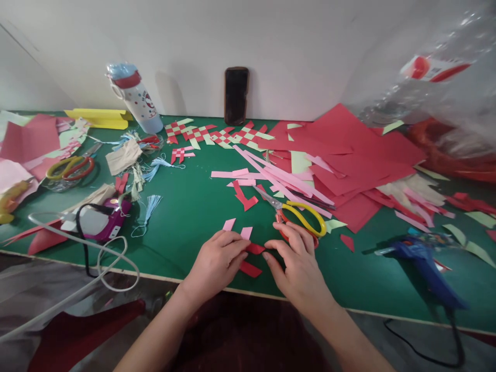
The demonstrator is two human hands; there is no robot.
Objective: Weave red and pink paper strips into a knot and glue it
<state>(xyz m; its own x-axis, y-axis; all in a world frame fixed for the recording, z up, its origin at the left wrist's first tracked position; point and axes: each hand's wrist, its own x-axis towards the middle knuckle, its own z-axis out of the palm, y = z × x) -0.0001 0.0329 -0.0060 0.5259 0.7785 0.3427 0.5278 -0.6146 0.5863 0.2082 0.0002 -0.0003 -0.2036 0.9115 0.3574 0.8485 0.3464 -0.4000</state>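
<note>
At the front edge of the table my left hand [220, 256] pinches a small piece of paper strips between thumb and fingers. Two pink strip ends [246, 233] poke out above it, and red strip ends [251, 269] stick out below and to the right. My right hand [292, 258] has thumb and index finger closed at the tip of a red paper strip [256, 249]. Its other fingers lie over the handles of the scissors [306, 214], which have yellow and orange grips. My fingers hide the middle of the piece.
Red sheets [341, 150] and long pink strips [287, 178] cover the back right. Woven red-and-green pieces [222, 135] line the wall beside a phone [236, 95] and a bottle [137, 101]. A blue glue gun [422, 263] lies right; a purple-and-white device [104, 219] with cables sits left.
</note>
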